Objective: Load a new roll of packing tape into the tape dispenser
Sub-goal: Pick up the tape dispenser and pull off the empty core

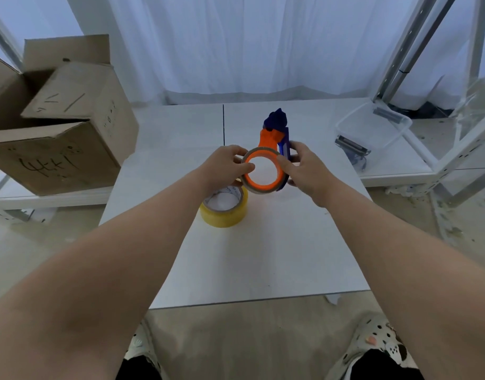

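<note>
1. We hold the orange and blue plastic tape dispenser (274, 144) in the air above the white tabletop (263, 256), its blue end pointing away from us.
2. Our left hand (225, 165) is closed around the left side of the dispenser's orange ring, where a thin brown cardboard core (248, 185) sits around the orange hub; the thumb lies across the ring's near edge and the fingers curl behind.
3. Our right hand (301, 168) is closed on the right side of the ring and the blue frame, the thumb on the rim and the fingers wrapped behind.
4. The yellow roll of packing tape (225, 208) lies flat on the tabletop just below our left hand, near the dispenser but not on it.
5. An open brown cardboard box (57, 127) with black marker scribbles stands to the left.
6. A clear plastic tub (373, 133) rests on a low white shelf (395, 174) to the right.
</note>
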The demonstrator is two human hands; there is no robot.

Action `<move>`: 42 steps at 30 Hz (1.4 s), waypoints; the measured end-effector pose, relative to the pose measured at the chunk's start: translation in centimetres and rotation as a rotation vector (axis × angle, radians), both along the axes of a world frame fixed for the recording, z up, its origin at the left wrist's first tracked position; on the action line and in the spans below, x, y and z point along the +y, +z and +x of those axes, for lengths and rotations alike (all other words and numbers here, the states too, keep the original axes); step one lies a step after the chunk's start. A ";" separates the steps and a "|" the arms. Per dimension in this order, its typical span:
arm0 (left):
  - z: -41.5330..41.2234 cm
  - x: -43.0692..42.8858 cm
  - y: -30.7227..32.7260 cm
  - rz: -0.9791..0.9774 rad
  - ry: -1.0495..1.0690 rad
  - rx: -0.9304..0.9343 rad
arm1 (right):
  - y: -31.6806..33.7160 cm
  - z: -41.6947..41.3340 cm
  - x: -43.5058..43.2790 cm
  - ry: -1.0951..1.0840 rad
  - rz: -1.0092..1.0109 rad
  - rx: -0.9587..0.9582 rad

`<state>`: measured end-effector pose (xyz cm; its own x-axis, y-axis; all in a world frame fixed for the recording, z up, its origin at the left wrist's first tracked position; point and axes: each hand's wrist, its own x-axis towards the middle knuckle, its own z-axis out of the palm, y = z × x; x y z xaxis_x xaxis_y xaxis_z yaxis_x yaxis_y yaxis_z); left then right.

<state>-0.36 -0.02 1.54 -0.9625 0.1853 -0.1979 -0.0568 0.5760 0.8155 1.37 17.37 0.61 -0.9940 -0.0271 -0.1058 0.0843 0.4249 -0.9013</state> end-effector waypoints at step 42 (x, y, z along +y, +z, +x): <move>-0.5 -0.6 0.5 -0.338 0.014 0.531 | 0.1 -0.6 0.8 -0.125 -0.306 -0.072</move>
<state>-0.81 -0.65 2.05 -0.9475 0.1823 0.2626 0.2963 0.8093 0.5072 0.81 18.14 0.69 -0.9820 0.0529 -0.1813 0.1864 0.1179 -0.9754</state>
